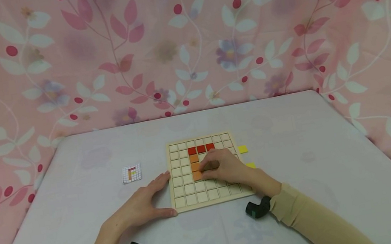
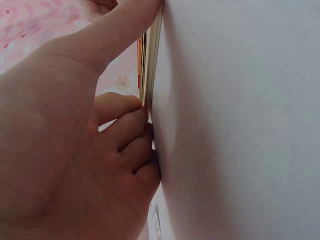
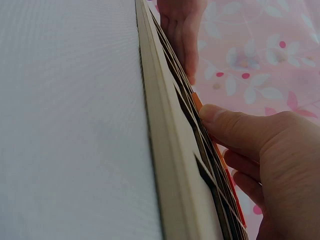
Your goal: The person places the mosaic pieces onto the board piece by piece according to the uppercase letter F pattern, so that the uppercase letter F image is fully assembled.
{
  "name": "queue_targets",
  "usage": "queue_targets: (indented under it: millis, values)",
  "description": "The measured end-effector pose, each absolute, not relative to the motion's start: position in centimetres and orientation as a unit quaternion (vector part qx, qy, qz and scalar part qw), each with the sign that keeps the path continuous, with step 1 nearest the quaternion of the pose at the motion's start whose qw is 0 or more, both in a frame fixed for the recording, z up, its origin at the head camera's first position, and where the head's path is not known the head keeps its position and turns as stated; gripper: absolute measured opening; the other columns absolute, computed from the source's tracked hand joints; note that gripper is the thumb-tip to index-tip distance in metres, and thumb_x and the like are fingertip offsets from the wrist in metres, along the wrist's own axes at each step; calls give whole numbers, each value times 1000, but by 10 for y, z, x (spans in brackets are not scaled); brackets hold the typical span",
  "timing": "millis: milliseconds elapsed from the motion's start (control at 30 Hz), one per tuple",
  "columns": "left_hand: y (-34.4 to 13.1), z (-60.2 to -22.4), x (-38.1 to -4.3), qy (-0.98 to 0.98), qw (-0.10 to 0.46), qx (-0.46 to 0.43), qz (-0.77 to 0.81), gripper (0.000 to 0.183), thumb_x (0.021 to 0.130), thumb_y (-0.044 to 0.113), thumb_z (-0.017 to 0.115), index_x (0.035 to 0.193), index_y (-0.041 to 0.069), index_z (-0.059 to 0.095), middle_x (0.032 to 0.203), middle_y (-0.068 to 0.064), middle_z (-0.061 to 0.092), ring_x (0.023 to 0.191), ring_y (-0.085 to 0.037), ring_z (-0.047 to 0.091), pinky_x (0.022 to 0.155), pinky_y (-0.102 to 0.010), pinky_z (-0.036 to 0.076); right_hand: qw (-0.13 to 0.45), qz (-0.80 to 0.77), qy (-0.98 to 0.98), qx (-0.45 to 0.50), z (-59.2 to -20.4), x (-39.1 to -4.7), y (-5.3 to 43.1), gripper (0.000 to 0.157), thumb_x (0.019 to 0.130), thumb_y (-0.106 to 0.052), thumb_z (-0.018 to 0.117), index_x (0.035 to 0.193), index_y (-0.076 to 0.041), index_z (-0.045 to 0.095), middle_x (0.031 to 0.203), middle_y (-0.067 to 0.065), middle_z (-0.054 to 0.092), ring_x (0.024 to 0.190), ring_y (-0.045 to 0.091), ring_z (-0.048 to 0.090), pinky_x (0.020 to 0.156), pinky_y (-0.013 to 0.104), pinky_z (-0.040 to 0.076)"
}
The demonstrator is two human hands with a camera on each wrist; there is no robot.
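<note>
A wooden grid board (image 1: 185, 201) lies flat on the table. Three red tiles (image 1: 201, 149) form a row in its upper part, with three orange tiles (image 1: 195, 167) in a column below the leftmost. My right hand (image 1: 222, 167) is over the board, thumb and index finger pinching at the lowest orange tile (image 1: 197, 175); in the right wrist view the thumb tip lies on an orange tile (image 3: 197, 101). With fingers extended and thumb spread, my left hand (image 1: 137, 207) touches the board's left edge and near-left corner. The left wrist view shows its fingertips against the board's side (image 2: 154, 60).
Left of the board lies a small pattern card (image 1: 132, 173) with a coloured figure on a grid. Yellow tiles (image 1: 242, 149) lie just past the board's right edge, one partly hidden by my right hand. A floral curtain (image 1: 167, 49) hangs behind the white-covered table (image 1: 298, 130).
</note>
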State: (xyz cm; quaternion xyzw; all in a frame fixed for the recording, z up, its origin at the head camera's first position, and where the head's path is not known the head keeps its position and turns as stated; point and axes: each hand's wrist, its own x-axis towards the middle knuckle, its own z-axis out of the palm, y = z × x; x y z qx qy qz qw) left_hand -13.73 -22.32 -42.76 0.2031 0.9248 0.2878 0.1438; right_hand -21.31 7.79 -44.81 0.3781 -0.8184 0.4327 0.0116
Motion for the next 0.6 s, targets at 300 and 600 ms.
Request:
queue_targets:
  millis: [300, 600]
  values:
    - [-223, -427, -137, 925, 142, 204, 289, 106, 74, 59, 81, 159, 19, 30, 164, -1, 29, 152, -29, 25, 119, -54, 28, 27, 411, -825, 386, -447, -212, 78, 21, 77, -20, 88, 96, -14, 79, 94, -6, 74, 92, 13, 64, 85, 31, 51]
    - [-223, -429, -138, 925, 140, 208, 287, 106, 75, 59, 81, 159, 19, 30, 164, 0, 29, 152, -28, 25, 119, -53, 28, 40, 416, -818, 396, -451, -214, 79, 23, 76, -18, 89, 95, -13, 78, 93, -6, 75, 90, 14, 65, 81, 31, 51]
